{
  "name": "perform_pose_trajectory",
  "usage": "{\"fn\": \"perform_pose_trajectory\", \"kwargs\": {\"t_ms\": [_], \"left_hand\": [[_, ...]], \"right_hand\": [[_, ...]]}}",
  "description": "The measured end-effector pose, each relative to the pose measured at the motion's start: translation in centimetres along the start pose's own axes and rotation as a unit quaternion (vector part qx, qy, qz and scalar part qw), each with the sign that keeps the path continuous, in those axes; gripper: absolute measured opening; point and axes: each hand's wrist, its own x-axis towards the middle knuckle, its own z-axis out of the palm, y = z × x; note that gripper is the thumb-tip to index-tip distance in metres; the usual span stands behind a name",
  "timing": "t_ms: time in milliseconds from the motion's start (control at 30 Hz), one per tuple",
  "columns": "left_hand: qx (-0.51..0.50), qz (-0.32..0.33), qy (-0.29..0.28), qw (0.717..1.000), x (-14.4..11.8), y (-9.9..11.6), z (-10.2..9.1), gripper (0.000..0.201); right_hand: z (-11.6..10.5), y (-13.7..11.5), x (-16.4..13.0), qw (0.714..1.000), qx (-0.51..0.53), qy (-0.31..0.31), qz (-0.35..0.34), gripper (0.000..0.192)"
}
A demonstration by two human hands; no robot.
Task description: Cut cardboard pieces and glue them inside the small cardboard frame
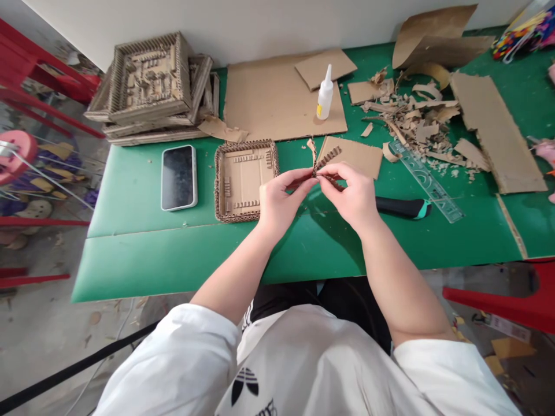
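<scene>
Both hands meet over the green table, fingertips pinched together. Between them is a strip of corrugated cardboard [329, 157], its ridged end sticking up to the right and a thin torn piece rising beside it. My left hand [281, 199] grips it from the left, my right hand [350, 193] from the right. Just left of my left hand lies a shallow cardboard tray [247, 180] with a ridged rim and short ridged strips inside. Behind my hands is a flat cardboard piece [358, 155]. A black and teal utility knife [401, 207] lies beside my right hand, partly hidden by it.
A white glue bottle [324, 98] stands upright on a large cardboard sheet [269, 104]. Stacked cardboard trays [150, 110] are at the back left, a phone [178, 177] in front of them. To the right lie cardboard scraps [427, 124] and a clear ruler [429, 182].
</scene>
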Motion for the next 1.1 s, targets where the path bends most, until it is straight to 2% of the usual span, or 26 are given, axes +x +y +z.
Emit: {"fn": "perform_pose_trajectory", "kwargs": {"t_ms": [133, 267, 433, 533, 600, 700, 800, 1000, 1100], "left_hand": [[-0.02, -0.002, -0.008, 1.0, 0.04, -0.25, -0.03, 0.016], [-0.065, -0.026, -0.021, 0.997, 0.09, -0.07, -0.14, 0.014], [-0.159, -0.051, -0.047, 0.985, 0.24, 0.33, -0.23, 0.011], [-0.169, -0.05, -0.063, 0.982, 0.2, 0.35, -0.23, 0.011], [-0.128, -0.032, -0.046, 0.99, 0.08, 0.33, -0.2, 0.013], [-0.01, 0.039, -0.002, 0.999, -0.17, 0.31, -0.15, 0.014], [0.072, 0.092, 0.014, 0.993, -0.35, 0.26, -0.11, 0.018], [0.067, 0.034, -0.016, 0.997, -0.36, 0.2, -0.1, 0.029], [0.053, 0.024, -0.004, 0.998, -0.33, 0.23, -0.13, 0.024]], "right_hand": [[-0.17, -0.3, 0.08, 0.999, 0.037, -0.006, 0.029, 0.006], [-0.39, -0.34, 0.28, 0.987, 0.127, -0.029, 0.095, 0.003], [-0.52, 0.24, 0.67, 0.932, 0.299, -0.073, 0.194, 0.005], [-0.56, 0.33, 0.76, 0.902, 0.359, -0.097, 0.22, 0.006], [-0.56, 0.14, 0.68, 0.918, 0.328, -0.087, 0.204, 0.008], [-0.41, -0.2, 0.44, 0.967, 0.211, -0.038, 0.141, 0.013], [-0.09, -0.18, 0.17, 0.987, 0.129, -0.006, 0.091, 0.011], [0.21, 0.15, -0.08, 0.995, 0.076, 0.016, 0.057, 0.01], [0.0, -0.07, 0.02, 0.994, 0.089, 0.004, 0.06, 0.011]]}}
